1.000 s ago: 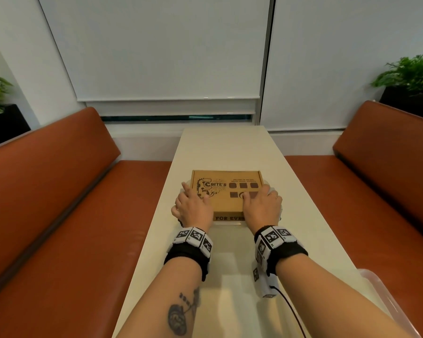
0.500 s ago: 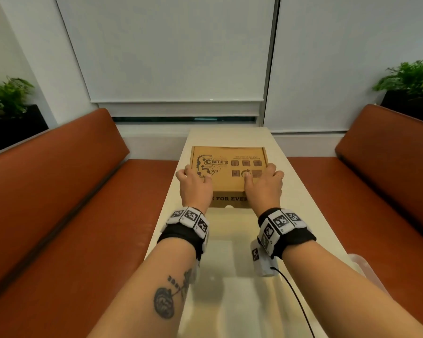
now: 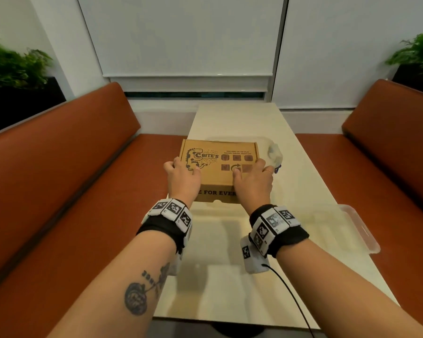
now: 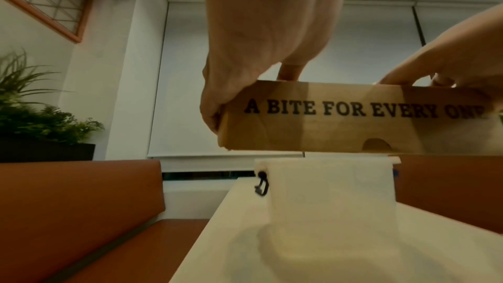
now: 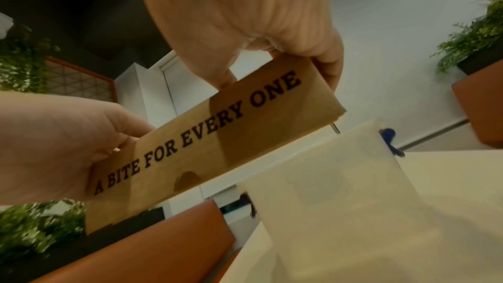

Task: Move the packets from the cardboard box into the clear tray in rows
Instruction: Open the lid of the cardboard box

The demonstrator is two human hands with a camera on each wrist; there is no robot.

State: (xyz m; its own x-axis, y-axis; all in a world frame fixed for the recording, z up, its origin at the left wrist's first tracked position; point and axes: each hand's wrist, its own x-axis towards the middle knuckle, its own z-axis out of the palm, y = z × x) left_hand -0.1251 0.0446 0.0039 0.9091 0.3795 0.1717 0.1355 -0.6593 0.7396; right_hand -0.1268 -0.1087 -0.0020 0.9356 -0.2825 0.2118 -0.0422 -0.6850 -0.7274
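Observation:
The closed brown cardboard box (image 3: 217,164), printed "A BITE FOR EVERY ONE" on its front (image 4: 362,111), hangs in the air over the table. My left hand (image 3: 181,178) grips its left front corner and my right hand (image 3: 253,181) grips its right front part, fingers on the lid. Under and behind it stands a translucent plastic container (image 4: 326,190) with a black clip and a blue clip (image 5: 389,137); its far right rim (image 3: 275,154) shows past the box. No packets are visible, because the lid hides the inside.
A flat clear plastic tray or lid (image 3: 362,228) lies at the right edge of the narrow cream table (image 3: 230,276). Orange benches (image 3: 71,191) run along both sides. Potted plants (image 3: 7,67) stand behind the benches, and a window blind is beyond the table's far end.
Both hands have lifted the box off the translucent container, which now shows beneath and beside it. The grip on the box looks the same.

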